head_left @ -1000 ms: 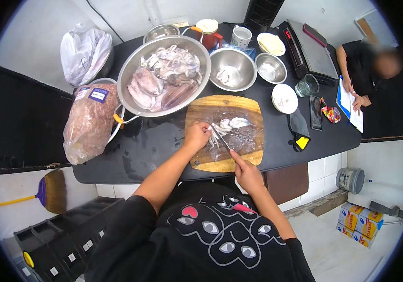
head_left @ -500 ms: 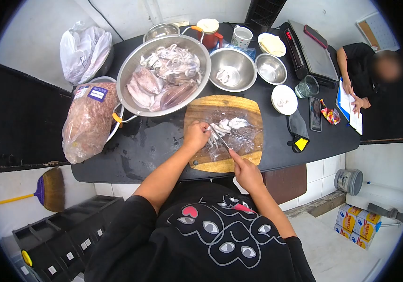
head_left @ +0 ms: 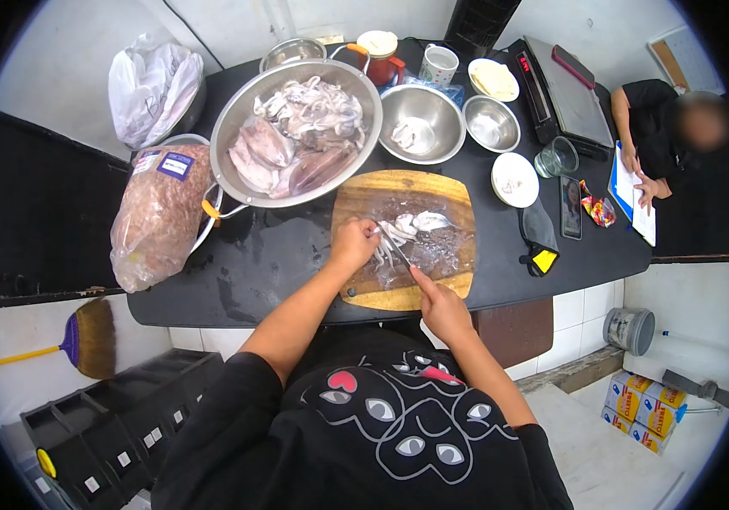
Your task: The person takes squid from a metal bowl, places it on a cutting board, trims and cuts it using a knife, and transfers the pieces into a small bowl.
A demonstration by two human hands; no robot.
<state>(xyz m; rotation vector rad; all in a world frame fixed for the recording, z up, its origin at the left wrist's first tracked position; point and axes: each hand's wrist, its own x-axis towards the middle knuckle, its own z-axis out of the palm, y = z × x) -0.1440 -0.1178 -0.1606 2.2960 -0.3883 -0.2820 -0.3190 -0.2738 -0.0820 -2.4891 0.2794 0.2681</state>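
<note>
On the wooden cutting board (head_left: 449, 191) lie pale squid pieces (head_left: 419, 223), wet and partly sliced into strips. My right hand (head_left: 447, 313) is closed round the handle of a knife (head_left: 397, 251), whose thin blade slants up and left across the squid. At the board's left side, my left hand (head_left: 354, 244) is closed, its fingertips pinching the end of the squid close beside the blade tip. The fingertips partly hide what they hold. Behind the board, a large metal colander-like pan (head_left: 232, 102) with orange handles holds whole squid and tentacles.
A steel bowl (head_left: 453, 140) with a few squid bits stands behind the board. Nearby are a smaller bowl (head_left: 504, 115), a white bowl (head_left: 500, 195), a glass (head_left: 558, 157) and a phone (head_left: 571, 208). A bagged pink mass (head_left: 160, 221) sits left. A person (head_left: 649, 119) writes at the right.
Both hands keep almost the same place and grip, with the knife still on the squid. The whole view has shifted very slightly.
</note>
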